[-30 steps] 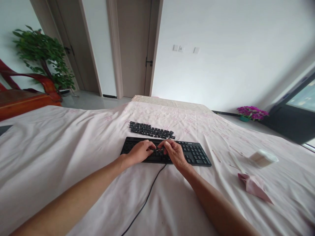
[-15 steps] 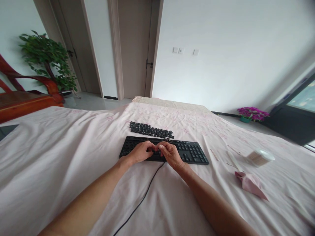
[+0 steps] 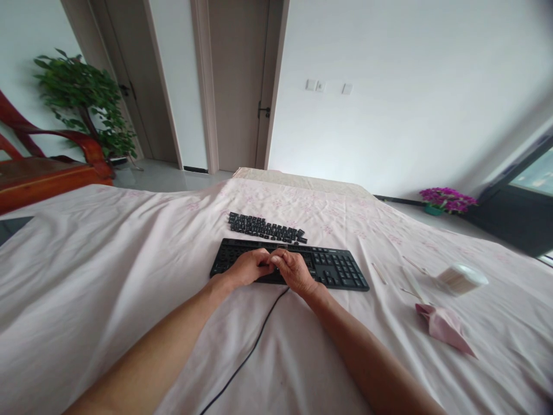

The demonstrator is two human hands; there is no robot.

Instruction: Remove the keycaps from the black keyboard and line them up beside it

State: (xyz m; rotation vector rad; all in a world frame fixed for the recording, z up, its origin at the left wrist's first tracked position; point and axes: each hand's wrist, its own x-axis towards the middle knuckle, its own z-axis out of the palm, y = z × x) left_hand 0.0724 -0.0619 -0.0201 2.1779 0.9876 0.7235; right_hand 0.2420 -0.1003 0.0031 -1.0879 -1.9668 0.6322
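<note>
A black keyboard (image 3: 339, 271) lies on the cloth, with several keys off its left part and keys still on its right part. My left hand (image 3: 250, 266) rests over its middle left, fingers closed; what they hold, if anything, is hidden. My right hand (image 3: 296, 270) meets it fingertip to fingertip over the middle. Its fingers are closed on a small wire keycap puller (image 3: 282, 246), whose thin loop sticks out beyond them. Just behind the keyboard, the loose black keycaps (image 3: 265, 228) stand in rows on the cloth.
To the right are a clear tub of cotton swabs (image 3: 462, 279), several loose swabs (image 3: 379, 273) and a folded pink cloth (image 3: 447, 329). The keyboard cable (image 3: 254, 346) runs toward me over the pale bedsheet-like cover (image 3: 142, 276). A wooden chair (image 3: 64, 173) stands at left.
My right hand has turned slightly and shifted left, closer against my left hand. The wire loop has swung left with it. The keyboard and loose keycaps stay put.
</note>
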